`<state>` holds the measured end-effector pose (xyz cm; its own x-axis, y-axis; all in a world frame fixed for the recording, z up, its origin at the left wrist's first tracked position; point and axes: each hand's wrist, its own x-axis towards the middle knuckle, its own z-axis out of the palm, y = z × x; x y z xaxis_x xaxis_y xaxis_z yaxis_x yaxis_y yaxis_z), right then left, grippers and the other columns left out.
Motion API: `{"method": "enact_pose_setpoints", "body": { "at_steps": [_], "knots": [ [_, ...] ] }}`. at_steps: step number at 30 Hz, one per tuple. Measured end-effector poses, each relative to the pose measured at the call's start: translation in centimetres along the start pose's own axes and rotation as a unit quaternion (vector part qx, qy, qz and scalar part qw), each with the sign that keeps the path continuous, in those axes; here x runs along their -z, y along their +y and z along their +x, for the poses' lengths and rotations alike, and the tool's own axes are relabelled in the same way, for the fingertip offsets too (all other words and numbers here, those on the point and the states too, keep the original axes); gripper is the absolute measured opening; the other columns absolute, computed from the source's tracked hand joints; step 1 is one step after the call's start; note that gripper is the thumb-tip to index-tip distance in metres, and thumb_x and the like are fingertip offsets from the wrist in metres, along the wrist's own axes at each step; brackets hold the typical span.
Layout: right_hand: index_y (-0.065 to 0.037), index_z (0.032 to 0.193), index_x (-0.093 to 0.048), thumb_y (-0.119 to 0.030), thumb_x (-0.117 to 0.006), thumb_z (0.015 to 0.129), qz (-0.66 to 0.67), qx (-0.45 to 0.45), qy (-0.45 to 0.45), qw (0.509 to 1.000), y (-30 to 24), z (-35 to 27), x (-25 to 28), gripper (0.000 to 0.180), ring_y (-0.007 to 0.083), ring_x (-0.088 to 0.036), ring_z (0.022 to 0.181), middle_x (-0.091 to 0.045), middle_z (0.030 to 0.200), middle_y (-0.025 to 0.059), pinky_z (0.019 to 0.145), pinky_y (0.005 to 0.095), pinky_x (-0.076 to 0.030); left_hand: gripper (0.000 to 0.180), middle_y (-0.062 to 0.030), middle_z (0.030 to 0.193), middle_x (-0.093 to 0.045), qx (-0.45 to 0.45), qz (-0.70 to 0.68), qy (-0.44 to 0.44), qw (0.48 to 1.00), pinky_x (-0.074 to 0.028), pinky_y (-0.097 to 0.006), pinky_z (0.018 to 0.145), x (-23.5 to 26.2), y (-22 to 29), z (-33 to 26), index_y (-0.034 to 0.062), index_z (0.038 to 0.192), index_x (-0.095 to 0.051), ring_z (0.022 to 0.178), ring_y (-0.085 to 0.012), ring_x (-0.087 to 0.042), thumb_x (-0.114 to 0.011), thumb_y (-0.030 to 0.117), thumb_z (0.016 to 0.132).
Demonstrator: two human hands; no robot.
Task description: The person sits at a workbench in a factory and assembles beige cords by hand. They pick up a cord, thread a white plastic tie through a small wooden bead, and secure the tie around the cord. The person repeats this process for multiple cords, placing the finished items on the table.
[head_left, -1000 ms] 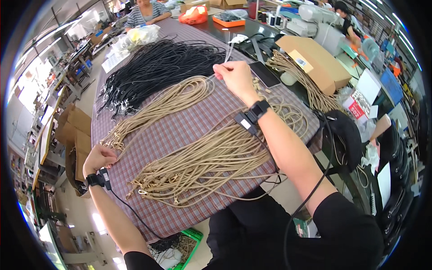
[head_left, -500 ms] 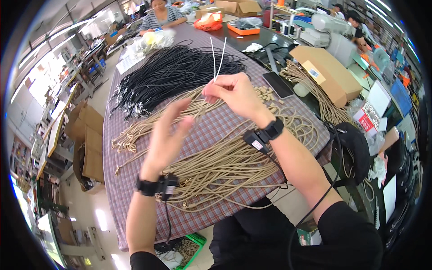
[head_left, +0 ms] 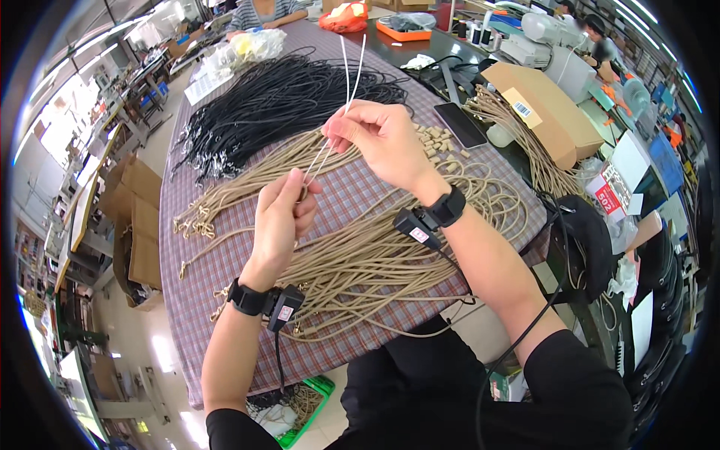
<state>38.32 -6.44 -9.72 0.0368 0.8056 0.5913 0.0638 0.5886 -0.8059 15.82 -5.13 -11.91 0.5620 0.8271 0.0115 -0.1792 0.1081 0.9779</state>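
Two thin white strands, perhaps one folded strip, rise nearly upright from between the fingers of my right hand, which pinches them. Below that hand the strands run down to my left hand. Its thumb and fingers close on their lower end; a small dark bit shows there, too small to name. Under my hands lies a bundle of tan cords with metal hooks at its left end. Nearer me is a larger pile of tan cords. Small tan tube pieces lie just beyond my right wrist.
A heap of black cords covers the far part of the checked tablecloth. A phone and a cardboard box are at the right. A green crate stands below the table edge. Another person sits at the far end.
My left hand has come up to the strands and closed on their lower end. My right hand has moved slightly left and away from me, still pinching them.
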Motion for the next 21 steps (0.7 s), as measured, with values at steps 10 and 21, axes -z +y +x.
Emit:
{"method": "enact_pose_setpoints", "body": {
  "at_steps": [10,21],
  "knots": [
    [0.005,0.134,-0.060,0.000,-0.072,0.102,0.154,-0.022,0.081,0.984,1.8,0.4,-0.2,0.035,0.0180,-0.078,0.089,-0.080,0.103,0.0188,0.078,0.0317,-0.065,0.023,0.0031,0.077,-0.058,-0.021,0.006,-0.009,1.000,-0.025,-0.021,0.049,0.4,-0.3,0.1,-0.0047,0.113,-0.070,0.054,-0.0019,-0.037,-0.062,0.017,0.112],
    [0.000,0.107,-0.076,-0.015,-0.077,0.103,0.274,-0.034,0.208,0.938,2.2,1.5,3.4,0.015,0.0134,-0.073,0.080,-0.079,0.099,0.0100,0.071,0.0258,-0.058,0.016,-0.0057,0.073,-0.070,-0.052,0.152,0.017,0.987,-0.031,-0.021,0.044,-0.4,-0.4,0.1,-0.0073,0.103,-0.073,0.047,-0.0028,-0.046,-0.063,0.005,0.108]
  ]
}}
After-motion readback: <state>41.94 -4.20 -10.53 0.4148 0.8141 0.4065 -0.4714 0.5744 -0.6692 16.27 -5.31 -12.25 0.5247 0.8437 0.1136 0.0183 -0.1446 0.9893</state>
